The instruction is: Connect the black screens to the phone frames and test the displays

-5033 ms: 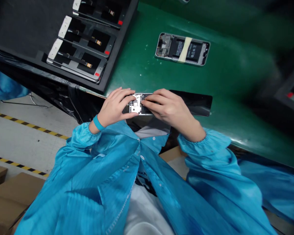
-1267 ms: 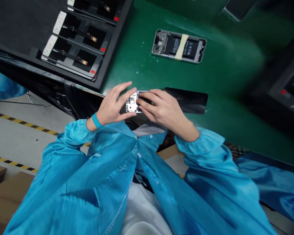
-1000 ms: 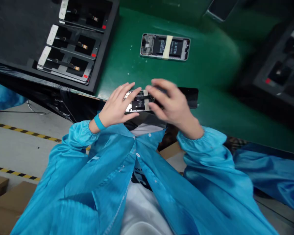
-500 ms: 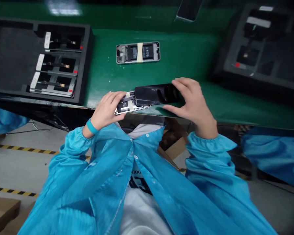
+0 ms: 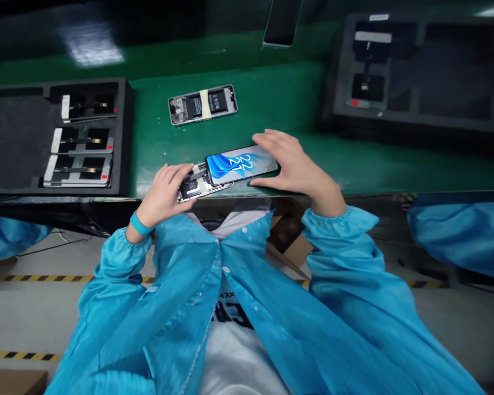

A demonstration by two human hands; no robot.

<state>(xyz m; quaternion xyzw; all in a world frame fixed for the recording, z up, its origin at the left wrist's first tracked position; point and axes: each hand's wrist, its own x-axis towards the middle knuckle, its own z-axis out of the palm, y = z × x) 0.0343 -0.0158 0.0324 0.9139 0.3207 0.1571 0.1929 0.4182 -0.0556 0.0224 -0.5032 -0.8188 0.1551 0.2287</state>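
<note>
My left hand [image 5: 167, 189] grips the left end of an opened phone body [image 5: 203, 185] at the front edge of the green table. A lit screen panel [image 5: 234, 164], showing a blue and white picture with the digits 22 21, overlaps the right part of that body. My right hand [image 5: 288, 164] is closed around the panel's right end, fingers on the far edge and thumb on the near one. Farther back lies a second opened phone body [image 5: 203, 104] with a cream strip across its battery.
A black foam tray [image 5: 125, 137] at the left holds several screen panels. Another dark tray [image 5: 333, 99] at the right holds one panel. A dark phone [image 5: 282, 22] lies at the back. Blue sleeves of other people show at both sides.
The screen panel has gone from black to lit. The whole view has shifted, while both hands keep their places on the phone body and panel.
</note>
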